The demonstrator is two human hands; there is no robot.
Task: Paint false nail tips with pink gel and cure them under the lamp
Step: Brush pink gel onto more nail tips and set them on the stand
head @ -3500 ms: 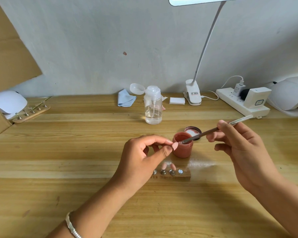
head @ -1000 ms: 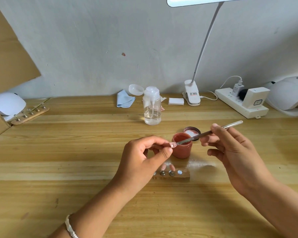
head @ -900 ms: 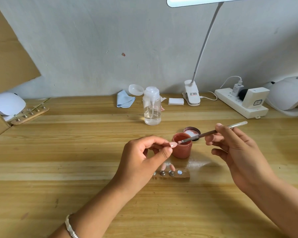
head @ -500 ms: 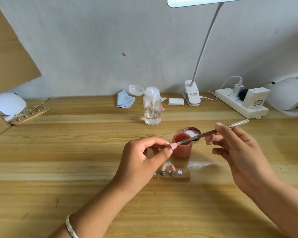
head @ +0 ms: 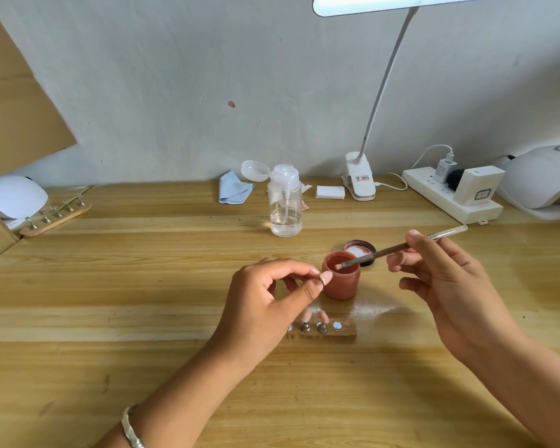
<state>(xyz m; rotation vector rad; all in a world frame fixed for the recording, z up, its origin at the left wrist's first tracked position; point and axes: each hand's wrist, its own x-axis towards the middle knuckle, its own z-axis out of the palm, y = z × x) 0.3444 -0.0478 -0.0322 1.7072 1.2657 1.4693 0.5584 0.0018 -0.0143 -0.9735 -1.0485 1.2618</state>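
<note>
My left hand (head: pixel 265 305) pinches a small false nail tip (head: pixel 326 277), pale pink, between thumb and forefinger, just left of the open pink gel jar (head: pixel 340 279). My right hand (head: pixel 446 286) holds a thin brush (head: pixel 398 247) like a pen, with its bristle end dipped into the jar's mouth. In front of the jar lies a wooden nail stand (head: pixel 324 329) with metal studs; two pink tips stand on it, and my left hand hides its left end. The jar's lid (head: pixel 360 248) lies behind it. A white curing lamp (head: pixel 543 182) sits at the far right.
A clear pump bottle (head: pixel 285 202) stands mid-table, with a blue cloth (head: pixel 235 191) and white pads (head: pixel 329 192) behind it. A clip desk lamp (head: pixel 360 181) and power strip (head: pixel 450 198) line the back. A second wooden stand (head: pixel 55 215) and another white lamp (head: pixel 12 197) sit far left.
The brush tip left the nail tip in my left hand and went into the gel jar. My left hand has stayed almost still.
</note>
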